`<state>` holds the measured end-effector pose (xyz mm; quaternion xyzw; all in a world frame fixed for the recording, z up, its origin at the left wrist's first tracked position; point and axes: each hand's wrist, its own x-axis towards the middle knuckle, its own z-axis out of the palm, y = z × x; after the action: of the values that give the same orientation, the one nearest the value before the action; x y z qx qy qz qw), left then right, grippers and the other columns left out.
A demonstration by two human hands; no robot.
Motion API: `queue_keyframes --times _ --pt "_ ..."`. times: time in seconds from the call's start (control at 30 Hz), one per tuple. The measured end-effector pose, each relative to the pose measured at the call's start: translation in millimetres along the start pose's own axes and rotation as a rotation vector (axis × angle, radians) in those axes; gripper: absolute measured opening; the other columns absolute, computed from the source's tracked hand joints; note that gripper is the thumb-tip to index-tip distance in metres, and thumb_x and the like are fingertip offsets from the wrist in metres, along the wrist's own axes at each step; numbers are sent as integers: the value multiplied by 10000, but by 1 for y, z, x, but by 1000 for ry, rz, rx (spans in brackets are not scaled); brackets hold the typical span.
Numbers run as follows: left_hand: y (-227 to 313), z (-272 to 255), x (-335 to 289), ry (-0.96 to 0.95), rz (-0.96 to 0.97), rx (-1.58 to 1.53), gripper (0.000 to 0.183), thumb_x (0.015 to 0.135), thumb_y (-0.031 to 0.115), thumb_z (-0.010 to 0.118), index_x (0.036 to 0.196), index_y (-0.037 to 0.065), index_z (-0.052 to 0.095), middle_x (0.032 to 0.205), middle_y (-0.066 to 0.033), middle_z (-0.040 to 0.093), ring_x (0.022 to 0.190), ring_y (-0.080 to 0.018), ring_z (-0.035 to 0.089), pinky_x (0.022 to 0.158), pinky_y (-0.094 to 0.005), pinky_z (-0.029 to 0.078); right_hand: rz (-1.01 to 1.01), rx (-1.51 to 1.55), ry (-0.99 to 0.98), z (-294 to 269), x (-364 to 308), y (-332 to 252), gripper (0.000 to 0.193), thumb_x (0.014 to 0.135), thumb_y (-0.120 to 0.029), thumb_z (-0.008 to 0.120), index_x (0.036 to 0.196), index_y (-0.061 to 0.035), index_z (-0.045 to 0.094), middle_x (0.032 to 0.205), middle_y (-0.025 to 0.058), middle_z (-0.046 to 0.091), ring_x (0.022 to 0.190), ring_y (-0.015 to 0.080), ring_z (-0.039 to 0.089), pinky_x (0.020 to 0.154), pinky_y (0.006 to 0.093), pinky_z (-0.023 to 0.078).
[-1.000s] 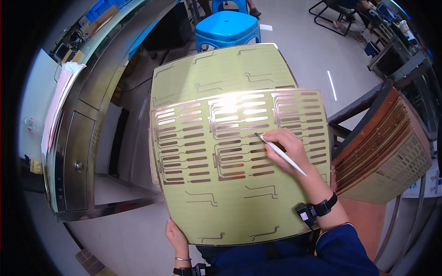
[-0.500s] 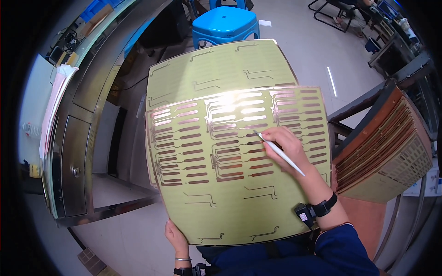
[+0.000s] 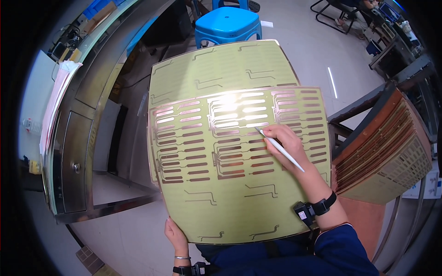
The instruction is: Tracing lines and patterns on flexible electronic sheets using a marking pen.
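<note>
A large yellow-green circuit board panel (image 3: 221,214) with copper traces lies tilted in front of me, over a second, similar panel (image 3: 221,64). Its lower left edge is in my left hand (image 3: 176,237), whose thumb shows while the other fingers are mostly hidden under the board. My right hand (image 3: 285,145) pinches a white pen-shaped tool (image 3: 282,150) with a thin dark metal tip. That tip is at the middle column of copper strips, near the board's centre; whether it touches the surface I cannot tell. Bright glare covers the strips just above it.
To the right, a rack (image 3: 354,126) holds a stack of copper-edged panels (image 3: 382,152). A blue plastic stool (image 3: 227,23) stands beyond the boards. Along the left runs a metal workbench (image 3: 76,161) with a drawer and knob, pink-and-white sheets (image 3: 59,96) hanging at its edge.
The tool's tip and my right hand have shifted slightly up the board. The glare on the copper strips has spread a little lower. My left hand stays at the same edge.
</note>
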<state>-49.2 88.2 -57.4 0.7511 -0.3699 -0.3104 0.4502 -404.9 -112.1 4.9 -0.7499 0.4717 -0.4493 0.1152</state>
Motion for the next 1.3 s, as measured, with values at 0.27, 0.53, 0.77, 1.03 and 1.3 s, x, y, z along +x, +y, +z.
queue_keyframes --times 0.27,0.53,0.77,1.03,1.3 --pt "-12 2 6 21 -9 -14 387 1022 258 345 818 -20 522 754 -25 542 715 -88 460 659 -252 410 -211 29 -91 -10 -6 -11 186 713 -29 708 868 -60 611 857 54 662 785 221 630 697 321 500" --pt "-3 0 2 7 -5 -8 393 1017 267 353 833 -25 540 764 -25 561 723 -93 483 668 -263 421 -30 1 -17 -48 -47 -18 254 702 24 695 943 -45 650 885 97 669 782 252 638 702 339 505" --pt "-15 -3 5 18 21 -17 389 1005 253 395 897 -59 601 756 -38 605 726 -90 505 677 -265 442 507 5 339 -88 -87 15 253 964 -62 425 1165 16 557 1081 144 622 963 228 610 886 332 467" --pt "-21 -4 6 41 16 -52 364 996 235 409 806 -40 553 659 -26 520 655 -78 429 619 -268 415 772 354 371 -117 -101 63 390 1007 -279 382 1254 8 475 1129 151 593 998 195 585 891 328 464" --pt "-5 -13 12 -7 17 -114 376 998 243 403 841 -45 586 705 -13 551 695 -68 459 654 -257 422 862 755 223 -113 -107 65 326 994 -298 438 1132 -23 545 1046 68 625 945 151 618 800 280 526"
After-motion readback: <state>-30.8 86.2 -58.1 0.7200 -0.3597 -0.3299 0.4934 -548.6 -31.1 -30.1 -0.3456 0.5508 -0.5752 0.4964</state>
